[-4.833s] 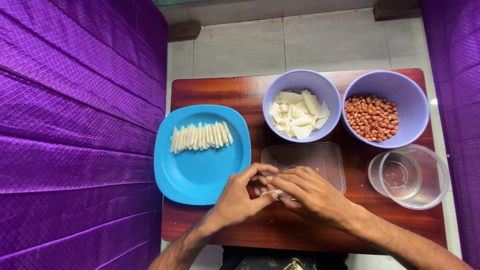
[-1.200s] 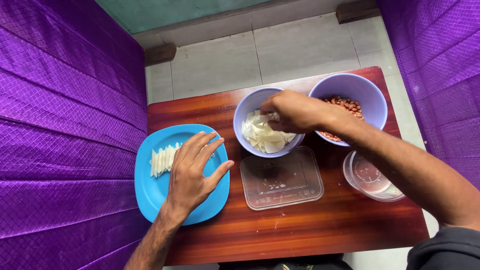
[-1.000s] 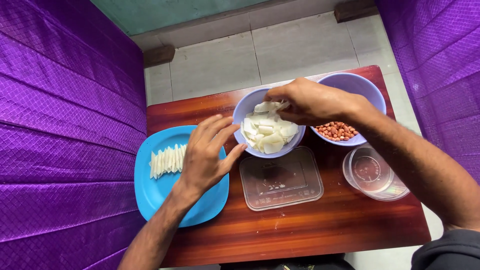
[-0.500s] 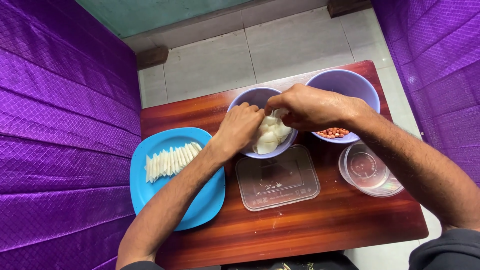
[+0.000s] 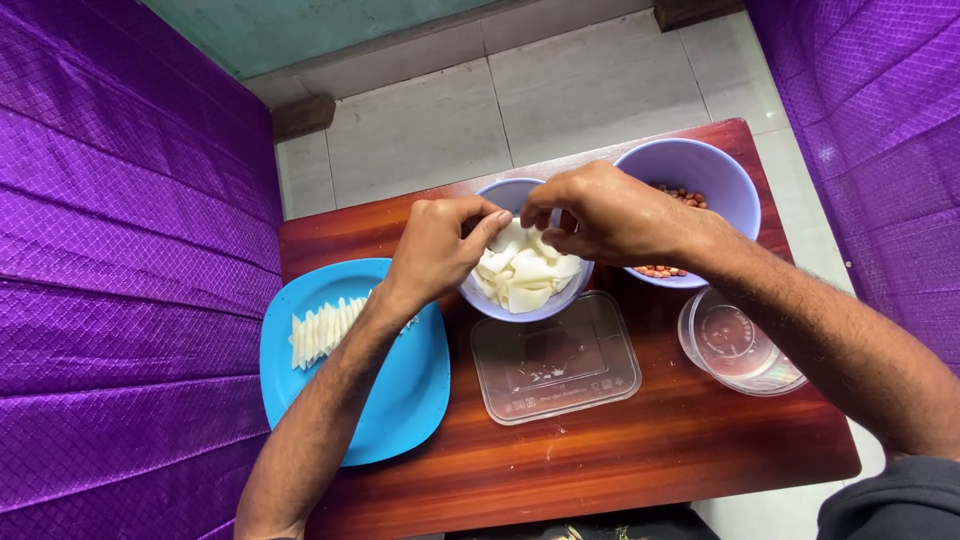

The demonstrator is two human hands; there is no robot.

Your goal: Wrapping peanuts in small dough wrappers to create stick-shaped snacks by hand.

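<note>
Table: reddish-brown wood, polished, with a glossy sheen and visible grain. Plate: blue plastic, smooth, slightly glossy. Bowls: lavender plastic, smooth, satin finish. Rectangular lid and round tub: clear plastic, glossy. Curtains: purple cloth, shiny, with a fine woven diamond pattern. Floor: pale tiles, matt. White pieces: smooth, faintly waxy. Sleeve: dark matt cloth.
</note>
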